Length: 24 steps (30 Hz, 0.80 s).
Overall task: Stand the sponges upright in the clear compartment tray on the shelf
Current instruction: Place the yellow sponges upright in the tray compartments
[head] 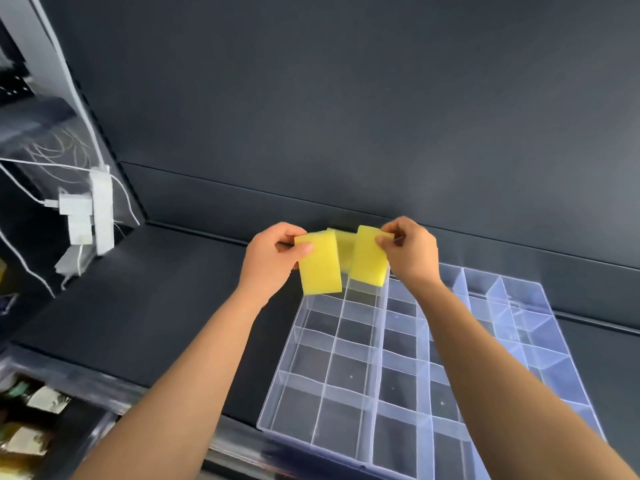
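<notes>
Three yellow sponges hover above the far left corner of the clear compartment tray (277, 403), which lies on the dark shelf. My left hand (272, 259) pinches the top of the left sponge (320, 266), thumb in front. My right hand (408, 251) pinches the upper right corner of the right sponge (367, 256). A third sponge (343, 247) shows between them, mostly hidden; I cannot tell which hand holds it. All three hang roughly upright. The tray's compartments in view hold nothing.
The shelf's dark back wall (346, 116) rises right behind the sponges. A white power strip with plugs and cables (88, 211) hangs at the left. Below the shelf edge at lower left sits a bin of small packets (34, 427).
</notes>
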Tool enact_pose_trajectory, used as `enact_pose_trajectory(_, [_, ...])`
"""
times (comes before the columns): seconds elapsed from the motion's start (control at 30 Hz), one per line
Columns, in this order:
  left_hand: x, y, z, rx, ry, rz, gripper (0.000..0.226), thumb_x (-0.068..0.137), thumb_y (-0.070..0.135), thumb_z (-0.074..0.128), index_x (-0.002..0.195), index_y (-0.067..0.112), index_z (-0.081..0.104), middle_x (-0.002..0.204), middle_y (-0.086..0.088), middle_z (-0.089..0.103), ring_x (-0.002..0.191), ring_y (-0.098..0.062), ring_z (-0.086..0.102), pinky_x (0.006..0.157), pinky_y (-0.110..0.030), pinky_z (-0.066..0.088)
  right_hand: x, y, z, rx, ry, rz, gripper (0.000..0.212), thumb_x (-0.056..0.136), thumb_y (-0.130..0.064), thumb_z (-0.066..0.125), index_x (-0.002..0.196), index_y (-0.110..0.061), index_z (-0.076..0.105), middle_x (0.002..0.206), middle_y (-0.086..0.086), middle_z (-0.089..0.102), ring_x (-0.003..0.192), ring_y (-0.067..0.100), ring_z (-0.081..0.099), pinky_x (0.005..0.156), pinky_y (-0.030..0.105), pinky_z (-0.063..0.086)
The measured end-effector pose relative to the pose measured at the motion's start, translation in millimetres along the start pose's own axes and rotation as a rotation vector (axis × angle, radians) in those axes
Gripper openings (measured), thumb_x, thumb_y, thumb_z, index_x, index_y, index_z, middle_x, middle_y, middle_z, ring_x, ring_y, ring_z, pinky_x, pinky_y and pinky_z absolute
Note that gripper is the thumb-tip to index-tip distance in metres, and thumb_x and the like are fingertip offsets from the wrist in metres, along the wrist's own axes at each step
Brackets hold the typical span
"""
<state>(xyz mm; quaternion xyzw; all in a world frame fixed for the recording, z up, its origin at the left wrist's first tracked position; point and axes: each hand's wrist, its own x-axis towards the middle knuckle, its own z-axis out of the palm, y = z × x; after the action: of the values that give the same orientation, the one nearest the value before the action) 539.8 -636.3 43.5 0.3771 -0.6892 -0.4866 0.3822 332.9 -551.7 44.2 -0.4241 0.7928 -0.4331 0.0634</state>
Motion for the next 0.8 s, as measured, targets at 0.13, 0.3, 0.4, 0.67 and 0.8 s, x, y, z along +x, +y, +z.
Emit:
enact_pose_trajectory(0.13, [13.3,2.0,4.9,0.021,-0.01,0.007,0.02,0.081,0.013,0.068,0.083,0.032,0.064,0.087,0.003,0.067,0.082,-0.015,0.066,0.063,-0.028,0.057,7.5,5.8,1.4,-0.016,0.021,-0.003,0.003,0.085,-0.014,0.064,0.088,-0.014,0.062,0.084,0.005,0.062,0.074,0.02,0.053,0.071,0.03,0.045])
enact_pose_trajectory(0.3, [23.3,1.3,15.2,0.039,-0.008,0.01,0.019,0.082,0.013,0.068,0.086,0.031,0.063,0.091,0.0,0.066,0.086,-0.02,0.065,0.07,-0.039,0.059,8.3,13.3,4.7,-0.059,0.044,-0.083,0.004,0.085,-0.011,0.064,0.088,-0.012,0.061,0.082,-0.001,0.054,0.069,0.016,0.049,0.066,0.025,0.037])
enact_pose_trajectory(0.4, [28.2,0.3,21.1,0.046,0.0,0.023,0.017,0.082,0.009,0.067,0.091,0.023,0.064,0.092,-0.002,0.067,0.087,-0.023,0.065,0.076,-0.045,0.056,0.9,18.1,5.8,-0.071,0.054,-0.176,0.005,0.084,-0.008,0.065,0.087,-0.01,0.061,0.081,-0.004,0.05,0.066,0.013,0.046,0.064,0.021,0.034])
enact_pose_trajectory(0.67, [35.3,-1.8,37.0,0.176,0.031,0.128,0.021,0.081,0.005,0.064,0.092,0.023,0.062,0.092,0.01,0.065,0.084,-0.008,0.06,0.071,-0.018,0.045,-5.6,23.1,4.9,-0.096,0.092,-0.276,0.003,0.087,-0.005,0.061,0.087,-0.006,0.058,0.087,0.001,0.052,0.067,0.018,0.047,0.062,0.03,0.044])
enact_pose_trajectory(0.8, [34.4,-8.0,40.9,0.215,0.018,0.164,0.02,0.081,0.005,0.063,0.094,0.02,0.063,0.094,0.009,0.064,0.086,-0.006,0.059,0.075,-0.021,0.048,-11.7,24.6,11.5,-0.102,0.158,-0.308,0.004,0.085,-0.001,0.061,0.083,-0.003,0.058,0.088,0.008,0.055,0.068,0.022,0.05,0.06,0.032,0.047])
